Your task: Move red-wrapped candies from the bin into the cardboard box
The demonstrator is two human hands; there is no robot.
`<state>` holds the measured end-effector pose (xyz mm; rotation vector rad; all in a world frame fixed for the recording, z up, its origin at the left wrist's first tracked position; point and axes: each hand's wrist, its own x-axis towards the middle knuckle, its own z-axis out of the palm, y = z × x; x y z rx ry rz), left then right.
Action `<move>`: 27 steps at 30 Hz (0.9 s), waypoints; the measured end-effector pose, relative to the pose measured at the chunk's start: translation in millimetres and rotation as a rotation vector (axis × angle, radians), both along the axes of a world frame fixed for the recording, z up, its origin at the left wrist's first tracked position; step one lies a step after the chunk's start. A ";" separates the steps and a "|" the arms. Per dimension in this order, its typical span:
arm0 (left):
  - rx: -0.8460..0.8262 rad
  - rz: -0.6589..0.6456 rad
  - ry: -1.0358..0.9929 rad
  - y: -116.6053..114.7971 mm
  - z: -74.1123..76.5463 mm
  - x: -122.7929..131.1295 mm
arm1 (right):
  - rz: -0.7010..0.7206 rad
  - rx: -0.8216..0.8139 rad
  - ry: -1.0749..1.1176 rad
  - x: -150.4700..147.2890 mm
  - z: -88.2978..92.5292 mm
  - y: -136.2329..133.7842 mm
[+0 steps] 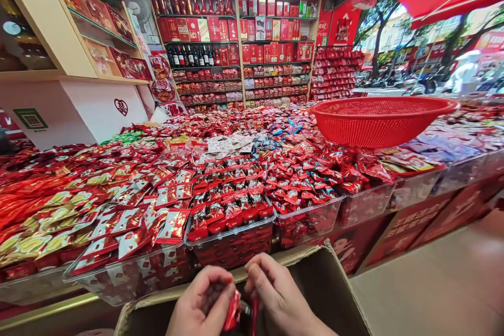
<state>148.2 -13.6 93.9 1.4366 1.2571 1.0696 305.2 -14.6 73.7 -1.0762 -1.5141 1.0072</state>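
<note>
Stocked wall shelves (238, 37) rise behind a broad spread of wrapped goods in a shop open to the street, where an open cardboard box (340, 278) stands against the display and a red basket (374, 128) rests on the goods at right. A clear bin (232, 244), neatly filled with small packets, sits just beyond the person's two bare hands. The left hand (205, 299) curls inward, thumb and forefinger pinching a red packet (233, 312) above the box; the right hand (275, 291) bends close beside it, fingers curled, though whether they grip a wrapper cannot be told. More red shows between the hands, too hidden to say if it is a second packet. Handling this well likely calls for a light hold near the wrapper's edge, with both hands low over the box to catch a slip.
</note>
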 end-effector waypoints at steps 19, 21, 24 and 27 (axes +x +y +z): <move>0.036 0.052 0.155 2.1 -11.9 26.6 | -0.377 0.483 -0.235 -9.2 4.2 9.5; -0.039 0.012 0.075 1.4 -7.7 24.1 | -0.389 0.639 -0.297 -5.4 6.4 8.2; -0.457 -0.182 -0.259 4.5 -3.1 21.1 | -0.337 0.886 -0.341 1.3 5.8 7.1; -0.775 -0.357 -0.595 7.6 -3.2 20.7 | -0.264 1.001 -0.351 6.0 1.6 6.1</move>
